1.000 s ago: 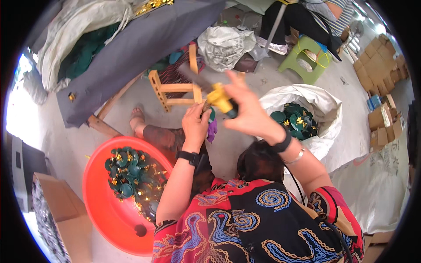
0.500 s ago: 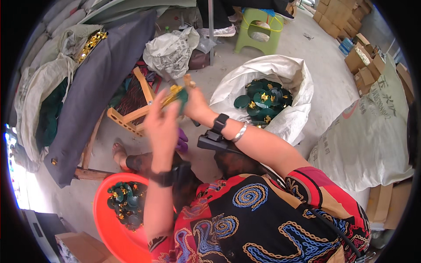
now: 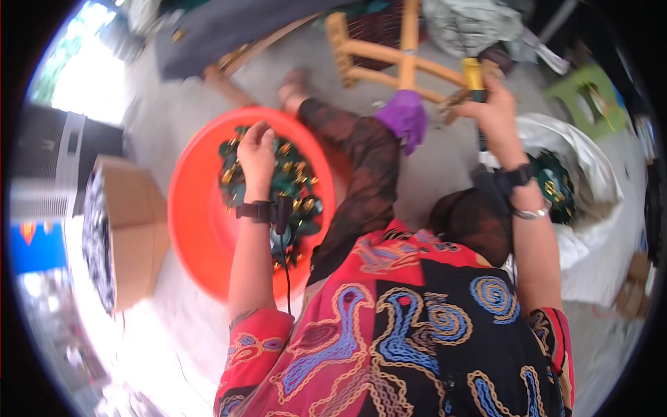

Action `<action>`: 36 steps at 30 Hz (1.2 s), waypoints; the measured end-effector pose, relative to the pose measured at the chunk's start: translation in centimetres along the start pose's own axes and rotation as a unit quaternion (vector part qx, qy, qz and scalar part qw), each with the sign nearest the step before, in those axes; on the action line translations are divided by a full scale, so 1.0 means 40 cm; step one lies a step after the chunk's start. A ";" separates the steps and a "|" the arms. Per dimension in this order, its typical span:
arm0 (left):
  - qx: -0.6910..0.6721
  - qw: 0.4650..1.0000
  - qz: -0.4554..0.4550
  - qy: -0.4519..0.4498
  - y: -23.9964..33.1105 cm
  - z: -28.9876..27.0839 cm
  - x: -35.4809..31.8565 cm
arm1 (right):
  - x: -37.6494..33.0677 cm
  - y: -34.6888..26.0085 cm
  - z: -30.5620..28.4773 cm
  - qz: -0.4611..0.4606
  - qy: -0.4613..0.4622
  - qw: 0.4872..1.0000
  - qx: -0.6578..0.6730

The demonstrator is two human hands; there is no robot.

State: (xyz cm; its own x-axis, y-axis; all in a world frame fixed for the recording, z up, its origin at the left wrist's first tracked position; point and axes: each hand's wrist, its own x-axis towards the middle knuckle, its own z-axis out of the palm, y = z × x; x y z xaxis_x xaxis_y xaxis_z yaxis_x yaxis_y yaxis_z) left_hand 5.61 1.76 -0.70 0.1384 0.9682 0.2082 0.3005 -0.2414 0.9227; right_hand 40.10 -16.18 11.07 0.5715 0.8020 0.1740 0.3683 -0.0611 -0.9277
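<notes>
The left hand (image 3: 257,154) reaches down into the red basin (image 3: 191,229), its fingers curled among the green pieces (image 3: 295,177) with gold trim that lie heaped in the basin's far half. The motion blur hides whether the grip is pinching one piece or only resting on the heap; that cannot be told. A black wrist strap (image 3: 256,210) sits on that forearm, with a thin dark cord hanging from it toward the patterned sleeve.

The right hand (image 3: 495,115) is raised well apart from the basin, on the other side of the body. Its grip is pressed together around a yellow tool (image 3: 474,73), which stands upright out of the top of the fist. A black strap and a silver bangle (image 3: 531,213) ring that wrist.

Just beside the right hand lies a wooden frame (image 3: 389,59) of pale slats on the floor, and a purple cloth (image 3: 405,118) rests on the dark-clad knee between the two hands. A bare foot shows beyond the basin's far rim.

Behind the right forearm a white sack (image 3: 590,174) stands open, with more green and gold pieces (image 3: 552,182) inside. A green stool (image 3: 590,94) is further off on that side. To the left of the basin sits an open cardboard box (image 3: 132,229) on the grey floor (image 3: 180,125).
</notes>
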 end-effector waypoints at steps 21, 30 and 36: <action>0.537 0.821 -0.139 -0.138 -0.441 -0.212 -0.410 | -0.032 -0.067 0.079 0.059 -0.040 0.997 0.012; -0.153 0.964 -0.205 -0.065 0.014 -0.089 -0.114 | -0.015 -0.028 0.084 -0.057 0.027 0.998 0.006; -0.366 0.875 -0.197 -0.247 0.245 0.278 -0.033 | -0.045 -0.080 0.102 -0.143 0.035 0.988 0.053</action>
State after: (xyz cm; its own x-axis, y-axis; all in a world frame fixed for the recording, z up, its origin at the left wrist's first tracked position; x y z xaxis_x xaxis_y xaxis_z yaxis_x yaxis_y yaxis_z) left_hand 18.89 -2.62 4.47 0.6062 0.7763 -0.1727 -0.2424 0.3872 0.8896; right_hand 34.91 -15.02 12.38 0.5056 0.7339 0.4536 0.4457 0.2280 -0.8657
